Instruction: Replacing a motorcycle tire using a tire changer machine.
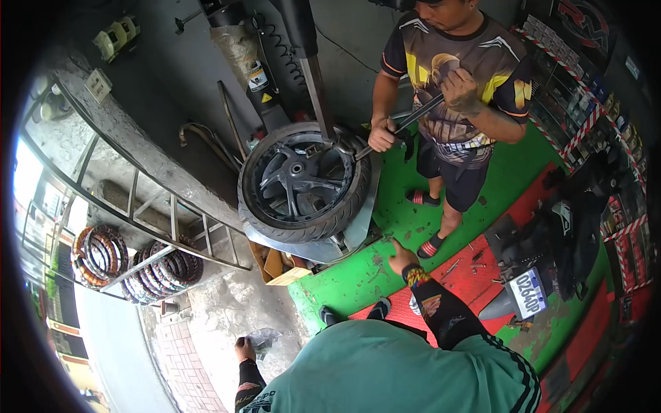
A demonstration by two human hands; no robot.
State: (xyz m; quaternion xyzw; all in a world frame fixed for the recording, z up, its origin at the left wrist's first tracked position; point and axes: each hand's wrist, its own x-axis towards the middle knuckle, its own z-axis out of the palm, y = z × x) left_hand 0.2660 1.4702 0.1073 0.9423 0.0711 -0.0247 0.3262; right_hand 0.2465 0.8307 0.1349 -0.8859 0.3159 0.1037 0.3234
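Note:
My right hand (pixel 399 257) is raised in front of me with a finger stretched toward the tyre machine; it holds nothing. A black sleeve and a beaded wristband cover that arm. Low at my left side, my left hand (pixel 243 348) grips a crumpled grey sheet (pixel 263 339). Ahead, a black motorcycle wheel with its tyre (pixel 303 182) lies on the tyre changer (pixel 358 220). Another person stands behind it on the green floor and holds a long metal lever (pixel 406 120) with both hands, its tip pressed at the tyre's rim.
A scooter (pixel 551 241) is parked at the right on the red and green floor. Several tyres (pixel 138 265) hang on a rack at the left behind a metal grille. A cardboard box (pixel 279 268) sits under the machine. Small tools lie on the red patch (pixel 468 265).

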